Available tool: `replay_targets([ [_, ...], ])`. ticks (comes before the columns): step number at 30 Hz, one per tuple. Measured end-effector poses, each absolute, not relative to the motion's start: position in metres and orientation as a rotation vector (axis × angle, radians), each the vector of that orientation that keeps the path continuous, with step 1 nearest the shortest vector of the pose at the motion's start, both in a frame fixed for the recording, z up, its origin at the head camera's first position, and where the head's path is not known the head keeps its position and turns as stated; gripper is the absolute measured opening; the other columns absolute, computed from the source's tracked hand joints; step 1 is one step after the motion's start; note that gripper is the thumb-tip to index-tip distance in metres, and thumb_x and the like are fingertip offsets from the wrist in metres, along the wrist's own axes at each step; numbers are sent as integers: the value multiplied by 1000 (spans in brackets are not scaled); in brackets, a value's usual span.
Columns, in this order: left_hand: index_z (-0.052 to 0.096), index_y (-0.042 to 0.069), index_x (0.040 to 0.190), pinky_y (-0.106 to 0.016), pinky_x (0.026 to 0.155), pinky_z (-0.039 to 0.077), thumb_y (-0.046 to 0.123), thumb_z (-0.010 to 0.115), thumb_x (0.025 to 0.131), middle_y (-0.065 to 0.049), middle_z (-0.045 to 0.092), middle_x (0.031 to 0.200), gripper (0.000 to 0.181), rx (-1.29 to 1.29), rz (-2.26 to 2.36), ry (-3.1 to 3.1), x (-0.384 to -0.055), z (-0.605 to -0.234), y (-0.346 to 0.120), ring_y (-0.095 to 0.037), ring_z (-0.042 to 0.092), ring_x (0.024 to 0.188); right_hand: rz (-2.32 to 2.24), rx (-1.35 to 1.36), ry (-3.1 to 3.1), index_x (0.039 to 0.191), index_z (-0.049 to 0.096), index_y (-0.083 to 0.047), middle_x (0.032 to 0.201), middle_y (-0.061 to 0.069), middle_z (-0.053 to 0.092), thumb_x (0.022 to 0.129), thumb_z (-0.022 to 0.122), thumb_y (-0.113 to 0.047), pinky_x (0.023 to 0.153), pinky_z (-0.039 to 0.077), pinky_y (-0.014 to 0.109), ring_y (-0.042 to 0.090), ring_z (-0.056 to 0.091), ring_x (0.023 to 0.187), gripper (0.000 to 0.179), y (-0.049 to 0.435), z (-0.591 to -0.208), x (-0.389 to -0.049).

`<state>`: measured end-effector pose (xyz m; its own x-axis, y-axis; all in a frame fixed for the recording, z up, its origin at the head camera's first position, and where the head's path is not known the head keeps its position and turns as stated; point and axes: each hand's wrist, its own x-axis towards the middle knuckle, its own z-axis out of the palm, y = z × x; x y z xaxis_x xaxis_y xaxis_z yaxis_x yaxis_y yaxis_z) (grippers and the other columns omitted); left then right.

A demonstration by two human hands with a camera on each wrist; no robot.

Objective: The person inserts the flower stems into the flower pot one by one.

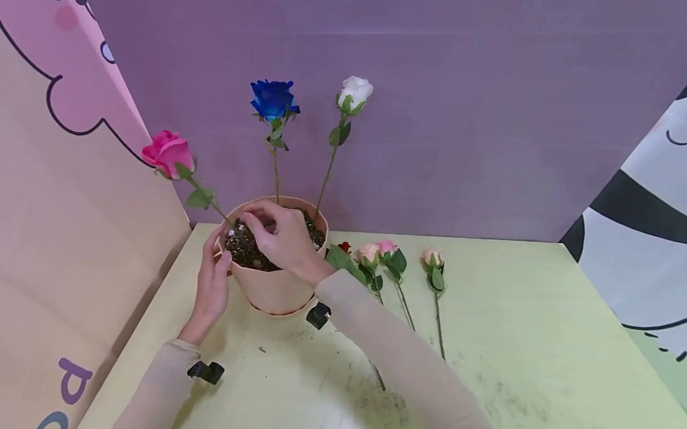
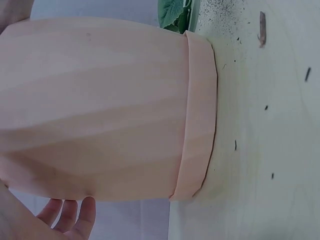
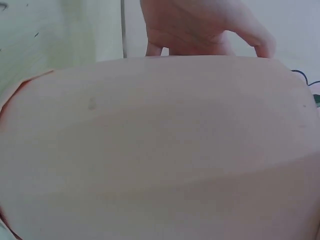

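A pale peach flower pot (image 1: 273, 291) filled with dark soil (image 1: 250, 252) stands at the back left of the table. My left hand (image 1: 212, 285) grips the pot's left side, thumb at the rim and fingers against the outer wall, as the left wrist view also shows. Over the soil, my right hand (image 1: 285, 237) bends its fingers down near the stem of a pink rose (image 1: 169, 156), which leans left. Whether its fingertips pinch anything is hidden. A blue rose (image 1: 273, 100) and a white rose (image 1: 355, 93) stand upright at the pot's back.
Right of the pot lie a peach rose (image 1: 368, 254), a pink rose (image 1: 387, 247), another pale rose (image 1: 432, 257) and a partly hidden red rose (image 1: 344, 246). Soil crumbs (image 1: 370, 398) dot the table (image 1: 518, 312). A purple backdrop (image 1: 468, 130) rises behind.
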<state>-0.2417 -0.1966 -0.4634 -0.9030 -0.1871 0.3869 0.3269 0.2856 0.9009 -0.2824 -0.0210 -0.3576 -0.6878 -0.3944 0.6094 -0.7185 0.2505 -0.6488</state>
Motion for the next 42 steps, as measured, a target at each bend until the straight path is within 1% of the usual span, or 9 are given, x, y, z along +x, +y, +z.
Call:
replay_targets([
  [7,27,23,168,-17,90,49,25,38,115,-26,48,149,54,-133,-1682,-2153,-242,-462,-196,5,58,108,1498,898,-2128,115,77,-6,106,7,81,104,69,-17,79,59,19,18,77,95,17,-5,-353,-278],
  [17,24,26,170,-19,89,49,25,36,115,-24,47,154,56,-101,-1731,-2168,-240,-461,-202,7,57,108,1709,852,-2035,114,75,-1,105,13,81,105,66,-10,76,61,25,27,78,93,15,28,-346,-266],
  [22,21,23,170,-24,93,47,24,36,115,-25,44,151,58,-106,-1774,-2163,-239,-456,-200,0,56,109,1731,801,-2042,113,74,2,104,16,81,105,66,-9,79,64,44,23,77,87,15,47,-348,-267],
  [25,19,22,171,-31,99,47,25,35,115,-26,41,153,58,-118,-1786,-2178,-237,-454,-199,-13,57,117,1768,754,-2040,112,73,4,104,19,80,104,66,-8,80,64,51,29,77,90,16,61,-352,-267],
  [29,18,24,171,-50,109,45,29,34,116,-26,35,163,58,-128,-1751,-2208,-236,-455,-200,-37,53,135,1800,706,-2060,114,72,5,107,23,78,105,65,-7,80,65,44,37,77,97,16,80,-361,-268],
  [31,18,23,171,-59,112,43,30,34,116,-26,31,168,58,-144,-1740,-2210,-236,-456,-200,-44,49,141,1792,667,-2085,115,72,4,108,24,78,105,65,-7,78,65,37,32,78,96,17,91,-366,-269],
  [35,16,24,172,-65,115,40,30,37,116,-27,30,168,60,-156,-1762,-2216,-235,-458,-200,-45,47,142,1758,568,-2156,118,72,1,111,22,79,106,65,-12,76,65,31,18,78,91,19,118,-376,-269],
  [39,17,26,171,-64,114,41,30,38,116,-27,34,163,60,-133,-1769,-2224,-237,-458,-200,-43,51,136,1766,475,-2213,124,70,-1,117,21,78,107,65,-16,80,65,35,17,78,94,23,146,-386,-269],
  [42,17,26,171,-63,114,42,28,38,116,-27,36,161,59,-125,-1759,-2221,-238,-459,-202,-43,52,135,1759,411,-2240,126,69,0,120,23,77,107,64,-17,80,65,30,14,78,94,26,165,-393,-269],
])
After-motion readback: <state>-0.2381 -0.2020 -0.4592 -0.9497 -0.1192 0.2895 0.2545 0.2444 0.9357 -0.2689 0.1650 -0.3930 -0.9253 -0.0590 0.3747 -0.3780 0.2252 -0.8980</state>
